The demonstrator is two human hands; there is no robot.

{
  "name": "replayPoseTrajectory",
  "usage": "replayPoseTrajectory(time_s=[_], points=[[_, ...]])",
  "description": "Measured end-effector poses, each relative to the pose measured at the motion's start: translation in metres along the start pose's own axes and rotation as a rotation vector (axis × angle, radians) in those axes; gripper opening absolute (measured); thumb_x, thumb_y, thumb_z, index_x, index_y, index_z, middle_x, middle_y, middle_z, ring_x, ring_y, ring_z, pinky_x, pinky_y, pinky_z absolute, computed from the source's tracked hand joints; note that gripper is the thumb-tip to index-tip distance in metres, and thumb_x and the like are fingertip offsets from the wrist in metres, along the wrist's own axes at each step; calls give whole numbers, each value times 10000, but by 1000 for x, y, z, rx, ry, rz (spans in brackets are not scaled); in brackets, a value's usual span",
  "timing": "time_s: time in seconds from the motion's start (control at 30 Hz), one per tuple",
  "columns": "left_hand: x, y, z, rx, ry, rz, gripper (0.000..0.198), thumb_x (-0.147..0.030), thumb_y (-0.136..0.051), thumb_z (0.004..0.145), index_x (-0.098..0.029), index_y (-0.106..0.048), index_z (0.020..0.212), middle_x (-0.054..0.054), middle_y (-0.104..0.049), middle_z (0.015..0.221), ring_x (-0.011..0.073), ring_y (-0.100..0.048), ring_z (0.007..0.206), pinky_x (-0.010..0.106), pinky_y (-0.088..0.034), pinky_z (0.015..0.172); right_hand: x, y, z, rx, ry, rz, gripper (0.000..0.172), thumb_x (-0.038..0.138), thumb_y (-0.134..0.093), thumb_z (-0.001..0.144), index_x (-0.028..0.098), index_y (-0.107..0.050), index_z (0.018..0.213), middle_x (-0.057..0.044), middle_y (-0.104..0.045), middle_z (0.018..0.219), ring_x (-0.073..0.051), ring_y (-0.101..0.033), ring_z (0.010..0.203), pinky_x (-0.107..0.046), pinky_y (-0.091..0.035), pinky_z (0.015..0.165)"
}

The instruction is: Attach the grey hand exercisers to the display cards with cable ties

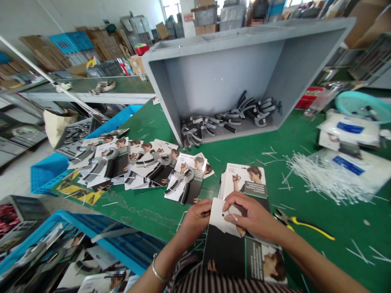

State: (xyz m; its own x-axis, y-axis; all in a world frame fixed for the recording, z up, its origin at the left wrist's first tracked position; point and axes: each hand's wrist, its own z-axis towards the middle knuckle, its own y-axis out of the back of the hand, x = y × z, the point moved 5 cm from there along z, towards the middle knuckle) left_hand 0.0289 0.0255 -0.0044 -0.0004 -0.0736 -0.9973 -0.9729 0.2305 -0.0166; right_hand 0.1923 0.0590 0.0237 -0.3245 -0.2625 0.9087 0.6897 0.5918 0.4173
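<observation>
My left hand (199,216) is closed on the left edge of a printed backing card (227,254), which is tilted in front of my striped clothing. Over the card's upper part, my right hand (249,213) has thumb and forefinger pinched beside a small punched hole. A thin white cable tie seems to show between those fingertips, partly hidden. Just beyond lies a stack of the same cards (241,175). To the left, a hand gripper (185,181) with grey and black handles rests on a card, and several more carded hand grippers (106,162) overlap beside it.
A grey crate (220,73) on its side holds loose hand grippers (253,108). At right are yellow-handled cutters (311,228), a pile of white cable ties (324,175), plastic bags (348,130) and a turquoise basin (360,103). A blue crate (106,244) with carded grippers stands lower left.
</observation>
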Motion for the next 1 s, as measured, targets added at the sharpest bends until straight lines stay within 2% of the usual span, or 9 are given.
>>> replayPoseTrajectory(time_s=[0.07, 0.17, 0.33, 0.5, 0.63, 0.7, 0.83, 0.93, 1.0], points=[[4, 1, 0, -35, 64, -118, 99, -237, -759, 763, -158, -750, 823, 61, -687, 862, 167, -621, 803, 231, -465, 712, 1, -1, 0, -6, -5, -16, 116, 253, -703, 857, 236, -638, 953, -2, -632, 993, -174, -580, 942, -294, -403, 872], [9, 4, -5, -65, 196, -335, 358, -227, -807, 715, -178, -668, 1042, 39, -687, 862, 163, -640, 800, 244, -478, 736, 3, -1, 0, -18, 13, -33, 114, 244, -707, 854, 234, -639, 945, -7, -629, 994, -175, -583, 950, -297, -409, 877], [3, 8, -15, -22, 310, -444, 363, -340, -657, 861, -151, -577, 1161, 61, -670, 909, 161, -641, 806, 251, -476, 725, 7, -4, -2, -39, 69, -58, 11, 230, -662, 884, 230, -661, 895, -46, -562, 1212, -191, -549, 1120, -333, -388, 988], [-8, 15, -4, -129, 200, 60, 382, -446, -598, 886, -168, -582, 1148, 54, -681, 944, 163, -618, 779, 266, -459, 712, 12, -16, -3, 36, 108, -42, 4, 224, -655, 882, 226, -652, 883, -54, -524, 1289, -196, -519, 1192, -349, -387, 1030], [-11, 6, 10, 122, 151, 331, 254, -393, -617, 872, -185, -702, 990, 32, -723, 943, 180, -620, 837, 267, -436, 758, 17, -6, -6, 4, 95, -67, 18, 236, -664, 870, 224, -651, 871, -56, -533, 1298, -217, -492, 1232, -395, -363, 1069], [-13, 7, 14, 134, 164, 310, 244, -388, -605, 877, -176, -726, 871, 22, -720, 867, 184, -619, 849, 262, -438, 766, 20, 13, -10, -31, 95, -109, 35, 263, -640, 888, 233, -655, 879, -54, -527, 1327, -236, -466, 1267, -429, -341, 1089], [-19, 11, 24, -174, 166, 48, 270, -432, -613, 863, -170, -640, 923, 6, -685, 812, 145, -616, 707, 230, -463, 627, 18, 71, -21, -283, 86, -177, 162, 335, -568, 936, 280, -646, 1068, -59, -466, 1430, -272, -396, 1346, -482, -312, 1116], [-5, -10, 30, -169, 186, -149, 330, -444, -658, 814, -197, -506, 971, -20, -659, 711, 132, -588, 496, 230, -458, 457, -2, 105, -31, -585, 52, -138, 235, 369, -538, 944, 287, -608, 1153, -72, -518, 1380, -276, -462, 1299, -477, -354, 1091], [10, -24, 31, -141, 228, -144, 356, -447, -666, 797, -212, -455, 962, -43, -620, 632, 140, -579, 422, 217, -421, 372, -25, 109, -35, -711, 6, -141, 220, 383, -512, 950, 272, -619, 1107, -73, -585, 1290, -271, -526, 1229, -476, -372, 1074]])
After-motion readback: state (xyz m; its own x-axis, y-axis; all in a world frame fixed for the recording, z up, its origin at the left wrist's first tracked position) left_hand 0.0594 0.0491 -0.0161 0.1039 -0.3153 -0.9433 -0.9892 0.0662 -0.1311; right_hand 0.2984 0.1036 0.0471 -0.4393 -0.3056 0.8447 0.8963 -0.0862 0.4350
